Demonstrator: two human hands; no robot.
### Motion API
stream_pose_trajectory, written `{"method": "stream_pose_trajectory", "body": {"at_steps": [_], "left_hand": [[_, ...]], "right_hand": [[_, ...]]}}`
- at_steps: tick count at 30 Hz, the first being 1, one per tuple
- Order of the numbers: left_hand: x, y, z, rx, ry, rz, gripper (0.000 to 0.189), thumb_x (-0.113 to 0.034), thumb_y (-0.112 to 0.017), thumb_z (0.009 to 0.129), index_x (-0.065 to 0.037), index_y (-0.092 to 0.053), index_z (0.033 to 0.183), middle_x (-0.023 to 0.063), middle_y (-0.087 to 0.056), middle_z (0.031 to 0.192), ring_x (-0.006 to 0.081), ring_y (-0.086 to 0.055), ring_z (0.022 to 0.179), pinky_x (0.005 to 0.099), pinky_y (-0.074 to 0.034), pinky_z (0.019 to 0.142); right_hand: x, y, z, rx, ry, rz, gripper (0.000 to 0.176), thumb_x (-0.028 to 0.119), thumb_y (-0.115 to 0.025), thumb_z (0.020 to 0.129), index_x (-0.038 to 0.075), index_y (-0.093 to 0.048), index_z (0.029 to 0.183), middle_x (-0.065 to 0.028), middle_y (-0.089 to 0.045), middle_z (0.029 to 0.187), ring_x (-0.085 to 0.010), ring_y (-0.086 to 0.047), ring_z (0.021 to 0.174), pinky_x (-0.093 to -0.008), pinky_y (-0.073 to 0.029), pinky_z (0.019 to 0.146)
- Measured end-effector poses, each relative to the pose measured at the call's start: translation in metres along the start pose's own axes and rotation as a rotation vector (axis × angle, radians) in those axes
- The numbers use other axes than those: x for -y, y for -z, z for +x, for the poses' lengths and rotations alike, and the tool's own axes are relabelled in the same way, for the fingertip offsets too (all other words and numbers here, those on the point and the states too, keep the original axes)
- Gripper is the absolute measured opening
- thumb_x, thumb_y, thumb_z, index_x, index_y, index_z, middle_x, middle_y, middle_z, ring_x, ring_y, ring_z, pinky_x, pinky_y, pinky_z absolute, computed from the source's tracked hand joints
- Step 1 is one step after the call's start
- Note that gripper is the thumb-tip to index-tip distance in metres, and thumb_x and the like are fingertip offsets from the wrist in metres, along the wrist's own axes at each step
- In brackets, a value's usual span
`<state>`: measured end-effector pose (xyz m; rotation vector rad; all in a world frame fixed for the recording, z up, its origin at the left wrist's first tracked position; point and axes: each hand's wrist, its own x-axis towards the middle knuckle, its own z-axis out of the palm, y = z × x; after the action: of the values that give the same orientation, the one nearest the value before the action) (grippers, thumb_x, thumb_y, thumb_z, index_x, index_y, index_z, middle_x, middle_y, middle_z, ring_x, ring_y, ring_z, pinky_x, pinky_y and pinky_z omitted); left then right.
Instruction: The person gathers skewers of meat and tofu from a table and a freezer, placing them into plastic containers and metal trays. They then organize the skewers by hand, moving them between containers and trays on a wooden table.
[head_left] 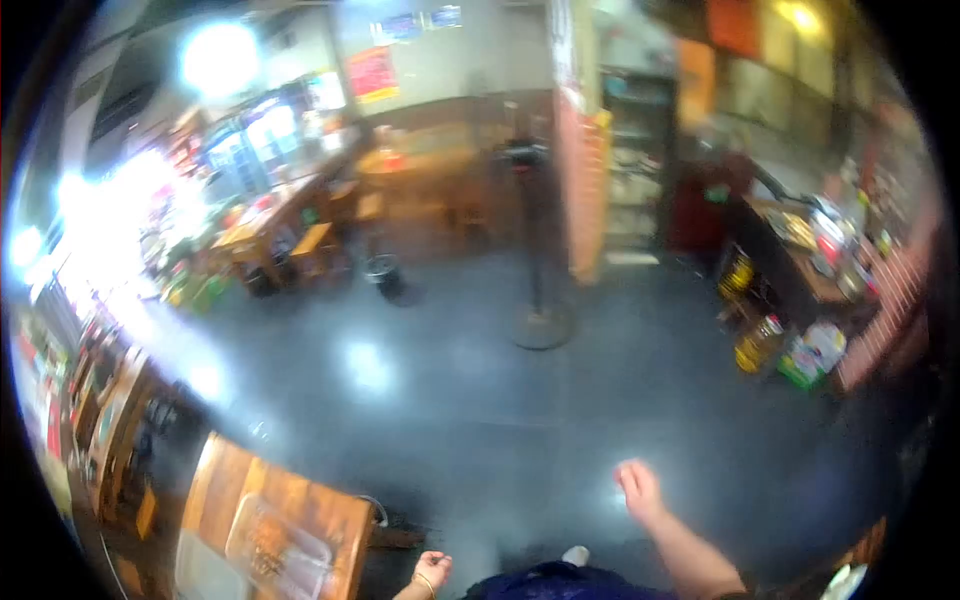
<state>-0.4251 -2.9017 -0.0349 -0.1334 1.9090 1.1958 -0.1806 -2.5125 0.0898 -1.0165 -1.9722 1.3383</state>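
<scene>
At the bottom of the head view, my left hand (433, 568) is curled closed just right of a wooden table (340, 508); whatever it may hold is too small to make out. Farther right, my right hand (638, 488) hangs over the dark floor, fingers bent and blurred, so their grip is unclear. On the table lie a clear plastic container (275, 550) with small brown pieces in it and a paler container (208, 572) beside it. Neither hand touches them.
A stand fan (530, 240) rises mid-floor before a pillar (583, 190). A black bucket (382, 268) sits left of it. Oil bottles (758, 345) and a green-white bag (812, 355) rest by the right counter. Wooden tables and stools line the back left.
</scene>
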Motion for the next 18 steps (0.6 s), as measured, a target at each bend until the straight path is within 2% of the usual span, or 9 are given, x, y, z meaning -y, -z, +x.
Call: {"method": "stream_pose_trajectory", "body": {"at_steps": [3, 5, 6, 9, 13, 14, 15, 17, 18], "left_hand": [[0.001, 0.002, 0.074, 0.182, 0.141, 0.13, 0.023, -0.015, -0.064, 0.088, -0.008, -0.051, 0.106, 0.0036, -0.06, 0.074, 0.0161, -0.056, 0.061, 0.032, -0.048, 0.053], [-0.03, -0.025, 0.131, 0.347, 0.349, 0.133, 0.015, -0.019, -0.062, 0.089, -0.005, -0.059, 0.093, 0.0059, -0.065, 0.08, 0.0168, -0.06, 0.065, 0.0316, -0.049, 0.054], [-0.055, -0.063, 0.138, 0.306, 0.267, 0.391, 0.016, -0.019, -0.061, 0.089, -0.004, -0.06, 0.094, 0.0061, -0.066, 0.08, 0.0165, -0.061, 0.066, 0.0317, -0.05, 0.057], [-0.121, -0.134, 0.155, 0.274, -0.001, 0.843, 0.018, -0.02, -0.059, 0.089, -0.005, -0.064, 0.094, 0.0068, -0.068, 0.082, 0.0164, -0.063, 0.072, 0.0316, -0.051, 0.065], [-0.166, -0.189, 0.256, 0.198, -0.395, 1.088, 0.021, -0.022, -0.056, 0.089, -0.007, -0.069, 0.095, 0.0077, -0.07, 0.086, 0.017, -0.065, 0.082, 0.0315, -0.052, 0.076], [-0.163, -0.2, 0.269, 0.245, -0.231, 0.819, 0.024, -0.025, -0.055, 0.089, -0.006, -0.068, 0.097, 0.0095, -0.071, 0.092, 0.0218, -0.066, 0.086, 0.0329, -0.051, 0.081], [-0.227, -0.215, 0.212, 0.303, -0.241, 0.984, 0.028, -0.031, -0.055, 0.088, -0.008, -0.068, 0.099, 0.0077, -0.071, 0.094, 0.0257, -0.066, 0.087, 0.0342, -0.051, 0.084], [-0.242, -0.228, 0.372, 0.73, -0.888, 1.347, 0.034, -0.034, -0.055, 0.086, -0.009, -0.065, 0.106, 0.0052, -0.07, 0.095, 0.0277, -0.067, 0.085, 0.035, -0.052, 0.082], [-0.265, -0.26, 0.381, 0.591, -0.63, 1.286, 0.034, -0.034, -0.055, 0.086, -0.009, -0.065, 0.107, 0.0051, -0.07, 0.096, 0.0276, -0.067, 0.085, 0.0351, -0.052, 0.081]], "right_hand": [[0.151, 0.057, 0.079, -0.028, 0.413, 0.513, 0.021, 0.014, -0.047, 0.096, 0.001, -0.06, 0.107, -0.0093, -0.062, 0.106, -0.0169, -0.057, 0.097, -0.0308, -0.046, 0.086], [0.222, 0.13, 0.108, 0.07, 0.777, 0.768, 0.047, 0.041, -0.051, 0.095, -0.004, -0.059, 0.11, -0.0143, -0.062, 0.11, -0.0244, -0.058, 0.104, -0.0381, -0.045, 0.093], [0.243, 0.17, 0.124, 0.196, 0.849, 0.819, 0.055, 0.048, -0.05, 0.094, -0.005, -0.06, 0.109, -0.0166, -0.063, 0.109, -0.0279, -0.057, 0.107, -0.0399, -0.043, 0.095], [0.275, 0.224, 0.169, 0.271, 1.179, 0.858, 0.045, 0.038, -0.05, 0.093, -0.003, -0.062, 0.109, -0.0149, -0.064, 0.108, -0.0252, -0.057, 0.106, -0.0372, -0.044, 0.093], [0.293, 0.219, 0.252, -0.066, 1.708, 0.824, 0.033, 0.025, -0.049, 0.092, 0.0, -0.063, 0.108, -0.0127, -0.065, 0.107, -0.0216, -0.058, 0.105, -0.0337, -0.044, 0.09], [0.293, 0.218, 0.261, -0.181, 1.814, 0.805, 0.031, 0.022, -0.049, 0.091, 0.001, -0.064, 0.108, -0.0121, -0.065, 0.107, -0.0207, -0.058, 0.105, -0.0328, -0.044, 0.09], [0.291, 0.217, 0.266, -0.288, 1.896, 0.787, 0.029, 0.018, -0.049, 0.091, 0.001, -0.064, 0.108, -0.0115, -0.066, 0.107, -0.0198, -0.059, 0.105, -0.0319, -0.045, 0.089], [0.295, 0.217, 0.327, -0.502, 2.05, 0.742, 0.026, 0.012, -0.048, 0.09, 0.003, -0.065, 0.108, -0.0104, -0.066, 0.107, -0.018, -0.059, 0.104, -0.0302, -0.045, 0.088], [0.299, 0.22, 0.357, -0.599, 2.097, 0.724, 0.025, 0.009, -0.048, 0.09, 0.003, -0.065, 0.107, -0.0099, -0.067, 0.106, -0.0171, -0.059, 0.104, -0.0293, -0.045, 0.087]]}}
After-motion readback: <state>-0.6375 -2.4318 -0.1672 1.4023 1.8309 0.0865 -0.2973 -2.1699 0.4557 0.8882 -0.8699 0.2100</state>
